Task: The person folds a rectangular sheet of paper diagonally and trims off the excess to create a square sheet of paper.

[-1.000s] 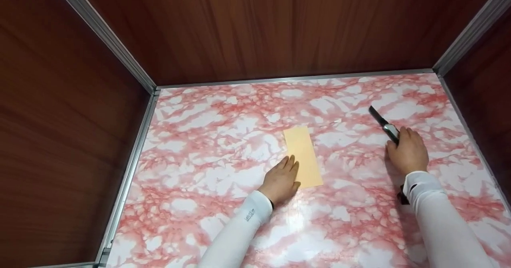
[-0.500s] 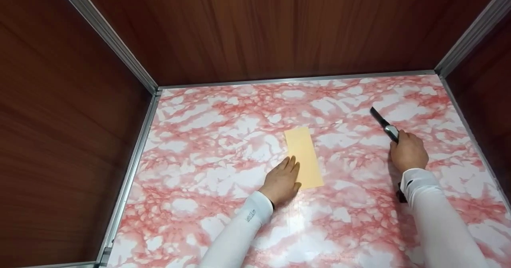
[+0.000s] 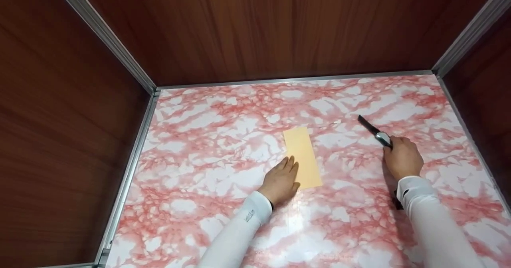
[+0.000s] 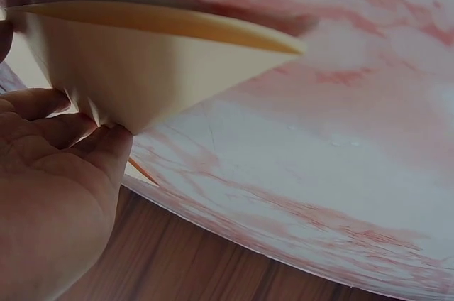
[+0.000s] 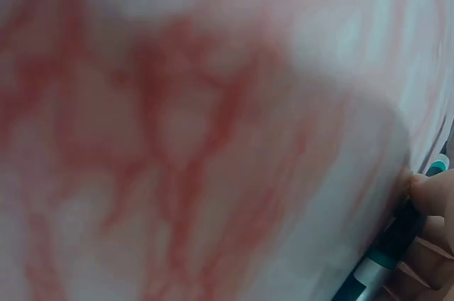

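A narrow yellow envelope (image 3: 305, 152) lies on the table, tilted slightly left at its far end. My left hand (image 3: 279, 180) rests on its near left part, fingers straight over the paper. The left wrist view shows the envelope (image 4: 156, 52) with its mouth gaping and small creases at my fingertips. Off to the right, my right hand (image 3: 404, 156) grips a box cutter (image 3: 375, 130) with a long black blade that points to the far left. In the right wrist view the dark handle with green and white parts (image 5: 379, 265) runs under my thumb and fingers.
The table top (image 3: 223, 168) has a red and white marbled surface. Dark wood panels (image 3: 255, 32) with metal edging close it in at the back, left and right. A small dark object (image 3: 397, 201) shows beside my right cuff.
My right hand with the box cutter first hardly moves, then shifts left and a little nearer. The left hand and the envelope stay in place.
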Tool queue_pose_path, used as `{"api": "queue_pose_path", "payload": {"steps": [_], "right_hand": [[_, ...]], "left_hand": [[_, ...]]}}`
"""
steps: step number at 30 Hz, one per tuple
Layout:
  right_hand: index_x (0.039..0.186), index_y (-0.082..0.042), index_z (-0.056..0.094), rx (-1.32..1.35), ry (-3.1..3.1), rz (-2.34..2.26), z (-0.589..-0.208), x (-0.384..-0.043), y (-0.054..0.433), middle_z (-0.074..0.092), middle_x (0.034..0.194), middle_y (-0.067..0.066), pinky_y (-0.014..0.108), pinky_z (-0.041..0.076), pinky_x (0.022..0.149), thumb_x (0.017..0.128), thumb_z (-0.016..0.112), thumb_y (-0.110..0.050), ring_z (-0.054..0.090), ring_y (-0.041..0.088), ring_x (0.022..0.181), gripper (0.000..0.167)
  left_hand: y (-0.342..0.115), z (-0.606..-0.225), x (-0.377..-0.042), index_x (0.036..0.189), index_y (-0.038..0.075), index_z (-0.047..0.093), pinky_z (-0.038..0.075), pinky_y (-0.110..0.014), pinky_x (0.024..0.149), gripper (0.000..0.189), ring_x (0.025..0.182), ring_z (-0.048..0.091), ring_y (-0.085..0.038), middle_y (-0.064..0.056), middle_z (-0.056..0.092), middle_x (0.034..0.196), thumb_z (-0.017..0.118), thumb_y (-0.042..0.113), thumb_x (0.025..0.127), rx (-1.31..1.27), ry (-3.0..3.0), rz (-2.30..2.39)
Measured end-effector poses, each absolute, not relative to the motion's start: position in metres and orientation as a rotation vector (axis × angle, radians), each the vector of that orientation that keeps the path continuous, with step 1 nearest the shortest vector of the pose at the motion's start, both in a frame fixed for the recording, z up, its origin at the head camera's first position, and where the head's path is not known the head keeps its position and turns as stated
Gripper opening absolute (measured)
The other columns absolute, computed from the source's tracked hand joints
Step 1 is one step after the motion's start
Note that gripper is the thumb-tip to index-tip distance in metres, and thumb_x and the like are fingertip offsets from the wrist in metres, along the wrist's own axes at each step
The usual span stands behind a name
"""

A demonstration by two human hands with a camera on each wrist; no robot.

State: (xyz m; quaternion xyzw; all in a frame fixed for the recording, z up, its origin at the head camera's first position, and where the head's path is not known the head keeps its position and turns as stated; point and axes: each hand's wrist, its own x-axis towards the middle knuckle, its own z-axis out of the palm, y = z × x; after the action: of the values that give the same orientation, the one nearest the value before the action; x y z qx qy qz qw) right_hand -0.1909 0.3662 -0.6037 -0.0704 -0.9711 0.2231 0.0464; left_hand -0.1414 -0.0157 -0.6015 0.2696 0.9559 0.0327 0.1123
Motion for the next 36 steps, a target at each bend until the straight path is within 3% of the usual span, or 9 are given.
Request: {"api": "queue_pose_path", "payload": {"steps": [16, 24, 30, 36], "right_hand": [[0.127, 0.004, 0.064, -0.087, -2.95, 0.663, -0.603, -0.169, 0.348, 0.059, 0.107, 0.025, 0.066, 0.046, 0.077, 0.094, 0.07, -0.016, 0.054, 0.048, 0.102, 0.039], [0.133, 0.007, 0.06, -0.023, -2.938, 0.686, -0.603, -0.16, 0.338, 0.057, 0.104, 0.029, 0.062, 0.044, 0.073, 0.092, 0.072, -0.014, 0.054, 0.048, 0.094, 0.048], [0.124, 0.004, 0.066, -0.016, -2.935, 0.717, -0.601, -0.154, 0.332, 0.057, 0.098, 0.024, 0.059, 0.043, 0.066, 0.091, 0.073, -0.015, 0.053, 0.045, 0.091, 0.039], [0.123, 0.002, 0.067, -0.015, -2.962, 0.731, -0.6, -0.148, 0.327, 0.057, 0.098, 0.022, 0.058, 0.043, 0.068, 0.092, 0.072, -0.016, 0.052, 0.043, 0.091, 0.036]], "left_hand": [[-0.016, -0.601, -0.14, 0.158, 0.006, 0.038, 0.025, -0.033, 0.121, 0.067, 0.153, 0.025, -0.027, -0.013, 0.03, 0.165, 0.052, 0.044, 0.105, 0.83, 2.821, 0.047], [-0.016, -0.603, -0.14, 0.159, 0.006, 0.036, 0.024, -0.033, 0.122, 0.066, 0.153, 0.024, -0.027, -0.013, 0.028, 0.166, 0.05, 0.044, 0.106, 0.829, 2.814, 0.043], [-0.016, -0.603, -0.14, 0.159, 0.007, 0.037, 0.025, -0.033, 0.121, 0.067, 0.154, 0.024, -0.026, -0.013, 0.028, 0.166, 0.051, 0.044, 0.106, 0.813, 2.813, 0.06], [-0.016, -0.601, -0.14, 0.161, 0.008, 0.033, 0.021, -0.033, 0.123, 0.067, 0.155, 0.019, -0.025, -0.011, 0.023, 0.168, 0.049, 0.045, 0.107, 0.78, 2.778, 0.084]]}}
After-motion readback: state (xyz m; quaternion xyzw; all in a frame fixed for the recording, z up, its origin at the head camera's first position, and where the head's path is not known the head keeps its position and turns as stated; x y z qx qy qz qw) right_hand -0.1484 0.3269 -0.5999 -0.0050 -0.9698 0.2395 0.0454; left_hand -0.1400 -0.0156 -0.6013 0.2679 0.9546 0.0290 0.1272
